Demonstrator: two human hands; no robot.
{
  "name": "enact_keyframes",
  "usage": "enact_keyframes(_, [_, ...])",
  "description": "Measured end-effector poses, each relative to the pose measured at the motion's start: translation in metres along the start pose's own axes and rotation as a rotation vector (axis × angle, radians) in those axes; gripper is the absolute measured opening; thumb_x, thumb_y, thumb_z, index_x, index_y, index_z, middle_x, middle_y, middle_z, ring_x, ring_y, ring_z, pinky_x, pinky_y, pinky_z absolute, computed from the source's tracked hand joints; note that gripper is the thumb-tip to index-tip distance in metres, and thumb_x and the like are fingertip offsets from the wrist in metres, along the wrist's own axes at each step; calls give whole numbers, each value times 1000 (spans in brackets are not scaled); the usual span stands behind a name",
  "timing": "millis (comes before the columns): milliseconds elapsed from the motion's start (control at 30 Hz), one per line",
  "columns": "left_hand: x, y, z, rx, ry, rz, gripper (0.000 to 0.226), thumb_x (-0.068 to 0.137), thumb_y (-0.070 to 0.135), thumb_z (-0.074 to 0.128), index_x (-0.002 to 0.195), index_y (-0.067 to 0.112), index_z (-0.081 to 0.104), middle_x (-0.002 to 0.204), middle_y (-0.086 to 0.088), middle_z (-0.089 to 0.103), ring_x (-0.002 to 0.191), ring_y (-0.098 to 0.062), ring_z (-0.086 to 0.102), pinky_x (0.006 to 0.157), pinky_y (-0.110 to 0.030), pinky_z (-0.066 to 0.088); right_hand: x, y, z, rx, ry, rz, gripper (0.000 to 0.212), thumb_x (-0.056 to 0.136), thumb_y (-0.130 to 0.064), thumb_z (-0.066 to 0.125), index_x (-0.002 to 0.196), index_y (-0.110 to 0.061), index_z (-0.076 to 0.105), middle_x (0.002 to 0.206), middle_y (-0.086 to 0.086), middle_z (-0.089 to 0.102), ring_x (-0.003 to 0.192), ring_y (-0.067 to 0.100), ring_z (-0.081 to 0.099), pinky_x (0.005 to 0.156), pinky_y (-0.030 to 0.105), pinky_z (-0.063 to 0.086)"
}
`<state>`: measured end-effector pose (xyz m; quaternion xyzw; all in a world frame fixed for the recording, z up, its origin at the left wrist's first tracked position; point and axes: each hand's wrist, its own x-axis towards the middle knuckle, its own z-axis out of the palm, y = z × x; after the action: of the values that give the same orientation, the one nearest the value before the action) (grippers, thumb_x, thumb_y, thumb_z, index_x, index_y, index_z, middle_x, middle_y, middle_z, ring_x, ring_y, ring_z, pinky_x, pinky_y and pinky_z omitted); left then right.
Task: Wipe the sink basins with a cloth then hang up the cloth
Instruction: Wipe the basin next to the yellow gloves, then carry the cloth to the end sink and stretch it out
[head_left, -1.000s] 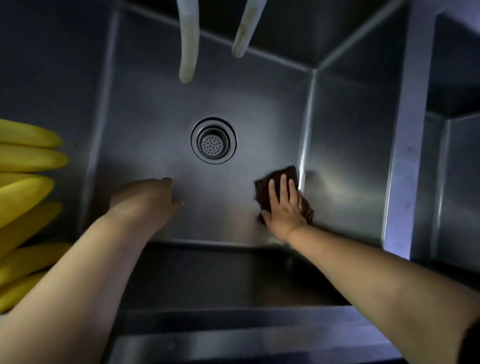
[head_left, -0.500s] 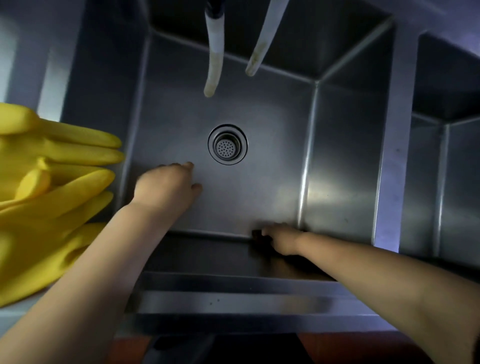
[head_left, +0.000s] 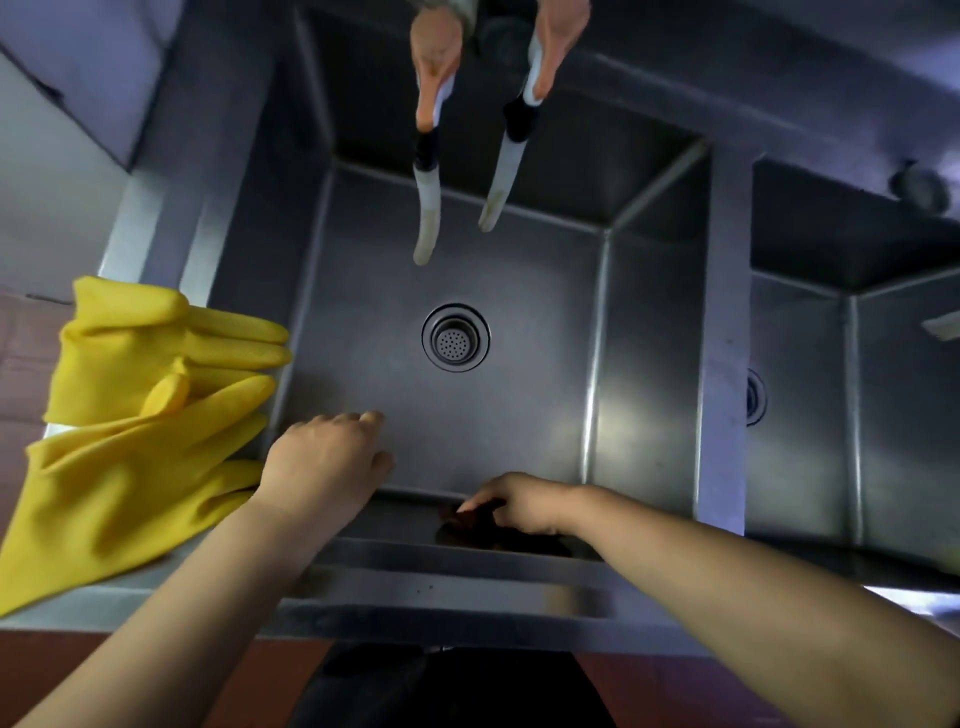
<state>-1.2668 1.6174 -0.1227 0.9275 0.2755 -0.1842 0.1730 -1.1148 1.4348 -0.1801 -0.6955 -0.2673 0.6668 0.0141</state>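
A steel sink basin (head_left: 519, 415) with a round drain (head_left: 455, 338) fills the middle of the view. A second basin (head_left: 810, 415) lies to its right behind a steel divider. My right hand (head_left: 519, 501) presses a dark brown cloth (head_left: 470, 522) against the near inner wall of the middle basin, fingers curled over it. Most of the cloth is hidden under the hand and in shadow. My left hand (head_left: 324, 460) hovers over the basin's near left part with fingers loosely curled, holding nothing.
Yellow rubber gloves (head_left: 150, 415) lie on the sink's left rim. Two white hoses (head_left: 428, 208) hang from taps over the back of the basin. The steel front rim (head_left: 447, 587) runs below my arms.
My right hand has dragged the cloth from the basin floor at the right corner back onto the near wall. My view has pulled back and up, showing more of the gloves and taps.
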Motion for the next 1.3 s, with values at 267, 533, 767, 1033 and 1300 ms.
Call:
enact_keyframes(267, [-24, 14, -39, 7, 20, 40, 37, 88, 45, 50, 122, 29, 53, 115, 2, 65, 105, -24, 61, 79, -33, 48, -84, -14, -14, 293, 191, -148, 52, 80, 15, 48, 112, -22, 68, 103, 0, 70, 83, 5, 62, 80, 15, 47])
enact_keyframes(533, [-23, 71, -94, -238, -34, 192, 38, 90, 50, 48, 125, 36, 52, 123, 9, 61, 108, -16, 59, 85, -28, 43, -187, -31, -40, 773, 851, -403, 55, 88, 13, 48, 101, -38, 64, 103, 5, 68, 90, 27, 68, 83, 39, 55])
enact_keyframes(767, [-30, 159, -112, -1026, -267, 244, 28, 86, 53, 56, 93, 26, 59, 86, 5, 67, 80, -9, 64, 72, -23, 50, -222, -40, -1, 761, 1051, -537, 46, 86, 12, 54, 95, -32, 68, 93, -2, 66, 75, 19, 70, 68, 29, 58])
enact_keyframes(1033, [-38, 201, -92, -912, -146, 226, 25, 87, 18, 61, 110, 26, 61, 87, 11, 67, 86, -12, 65, 77, -29, 52, -223, 1, 24, 790, 1171, -395, 63, 83, -7, 64, 122, -52, 44, 119, -25, 55, 100, -9, 57, 77, 7, 47])
enact_keyframes(1300, [-76, 261, -64, -801, -169, 402, 33, 82, 4, 61, 90, 35, 66, 88, 13, 68, 82, 0, 63, 67, -3, 43, -239, 79, 51, 1195, 1134, -387, 53, 79, -1, 69, 109, -39, 49, 116, -10, 56, 103, 5, 55, 70, 13, 49])
